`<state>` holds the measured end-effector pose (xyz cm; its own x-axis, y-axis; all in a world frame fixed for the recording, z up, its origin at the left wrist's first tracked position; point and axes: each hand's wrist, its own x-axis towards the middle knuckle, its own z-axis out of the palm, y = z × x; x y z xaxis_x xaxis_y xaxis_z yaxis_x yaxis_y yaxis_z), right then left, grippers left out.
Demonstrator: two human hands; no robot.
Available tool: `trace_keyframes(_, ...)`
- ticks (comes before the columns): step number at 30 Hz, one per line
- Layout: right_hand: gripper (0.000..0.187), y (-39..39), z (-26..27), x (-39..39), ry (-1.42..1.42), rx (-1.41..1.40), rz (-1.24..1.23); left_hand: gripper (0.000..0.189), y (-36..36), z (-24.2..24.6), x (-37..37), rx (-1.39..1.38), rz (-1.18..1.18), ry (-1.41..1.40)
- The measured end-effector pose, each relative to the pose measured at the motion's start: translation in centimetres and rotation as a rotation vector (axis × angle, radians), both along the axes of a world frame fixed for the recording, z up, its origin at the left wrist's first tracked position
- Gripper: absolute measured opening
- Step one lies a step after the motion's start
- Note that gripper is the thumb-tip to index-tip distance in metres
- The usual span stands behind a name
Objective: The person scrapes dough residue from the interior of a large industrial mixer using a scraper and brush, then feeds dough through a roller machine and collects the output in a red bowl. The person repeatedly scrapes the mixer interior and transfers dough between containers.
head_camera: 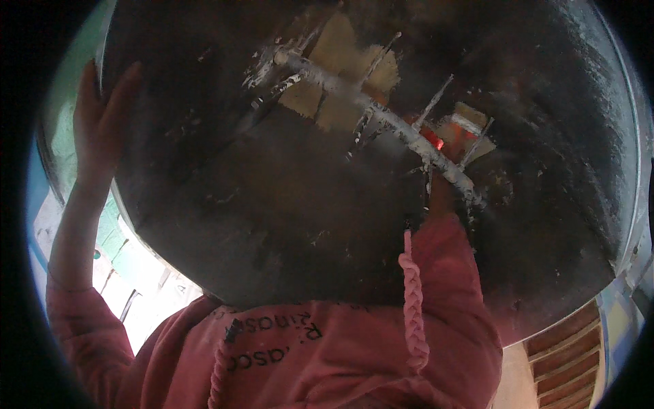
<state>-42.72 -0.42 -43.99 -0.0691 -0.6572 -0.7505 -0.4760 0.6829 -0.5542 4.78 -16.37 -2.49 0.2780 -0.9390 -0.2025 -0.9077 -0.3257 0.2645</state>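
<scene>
A large, dark, round vessel (255, 230) spreads before me. Across its inside runs a shaft (388, 120) coated in whitish residue, with several thin rods sticking out to both sides. My left hand (104, 117) rests at the vessel's left rim, fingers spread apart in a V. My right arm reaches into the vessel under the shaft; my right hand (449, 151) is blurred and partly hidden by the shaft and rods. Beside it are a bright red spot (435, 139) and a pale tan patch (483, 148); whether the hand holds anything is unclear. Larger tan patches (332, 56) lie behind the shaft.
The vessel's pale metal rim (636, 153) curves along the right, with whitish streaks inside it. A pink braided cord (415, 312) hangs from my pink top near my right sleeve. Brown slats (567, 363) show at lower right, and a green and white surface (115, 245) at left.
</scene>
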Motion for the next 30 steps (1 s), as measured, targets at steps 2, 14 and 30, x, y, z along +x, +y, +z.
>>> trace_keyframes(2,0.043,-0.1,-0.2,0.1,0.036,-0.029,-0.012,0.044,0.0,0.1,0.4,0.057,0.044,0.029)
trace_keyframes(14,0.044,-1.4,-2.4,-0.5,0.100,-0.079,-0.035,0.047,0.1,0.0,1.1,0.003,0.003,0.030)
trace_keyframes(30,0.045,6.6,-0.1,-2.9,0.145,-0.029,-0.243,0.067,0.7,-0.8,4.8,0.006,-0.296,-0.317)
